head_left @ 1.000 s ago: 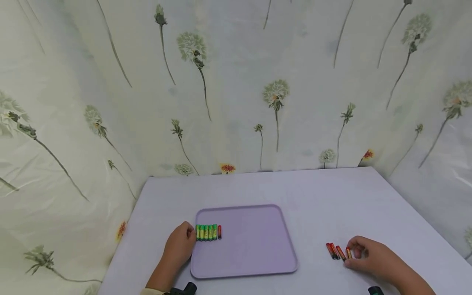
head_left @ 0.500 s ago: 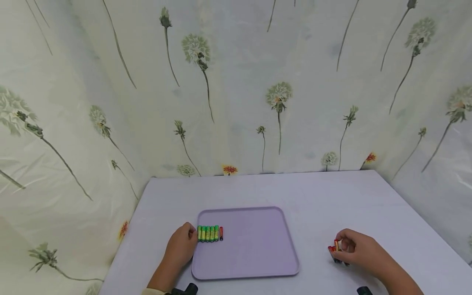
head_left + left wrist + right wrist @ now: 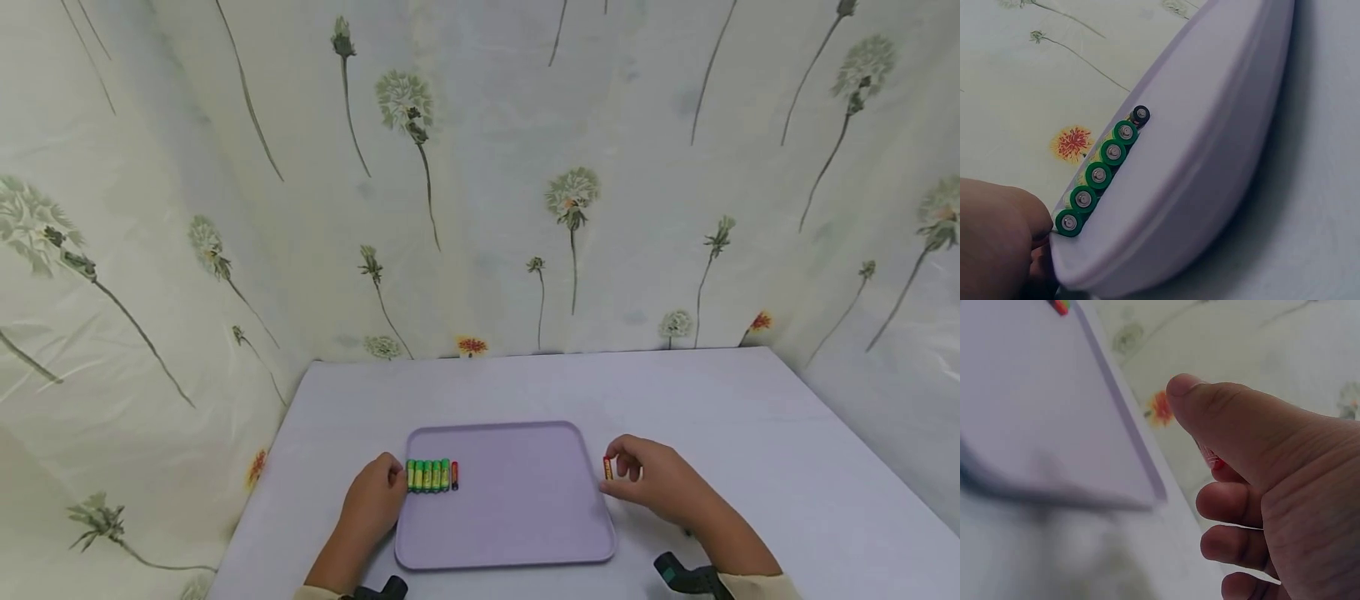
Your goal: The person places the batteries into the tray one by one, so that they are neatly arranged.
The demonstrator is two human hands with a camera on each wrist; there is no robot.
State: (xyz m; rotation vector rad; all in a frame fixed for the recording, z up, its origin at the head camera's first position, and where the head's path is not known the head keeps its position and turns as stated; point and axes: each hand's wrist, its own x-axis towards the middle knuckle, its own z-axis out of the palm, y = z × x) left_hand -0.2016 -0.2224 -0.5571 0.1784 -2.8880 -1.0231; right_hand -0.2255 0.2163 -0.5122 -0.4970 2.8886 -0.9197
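At the right edge of the lilac tray (image 3: 517,525), my right hand (image 3: 654,477) pinches a small red battery (image 3: 608,469) between thumb and finger. The right wrist view shows only a bit of that battery (image 3: 1211,456) behind the thumb. My left hand (image 3: 373,498) grips the tray's left rim, its fingers curled at the edge. Beside that hand, several green batteries (image 3: 427,476) stand side by side in a row on the tray. A thinner red and black battery (image 3: 454,476) closes the row on the right.
Past the tray's right side, the dark tip of a battery (image 3: 687,532) peeks out by my right forearm, which hides the others there. A white table (image 3: 712,400) carries everything, with a dandelion-patterned curtain (image 3: 480,208) behind it.
My right hand has lifted a red battery from the group on the right and carried it left to the tray's edge. The left hand stays at the tray's rim.
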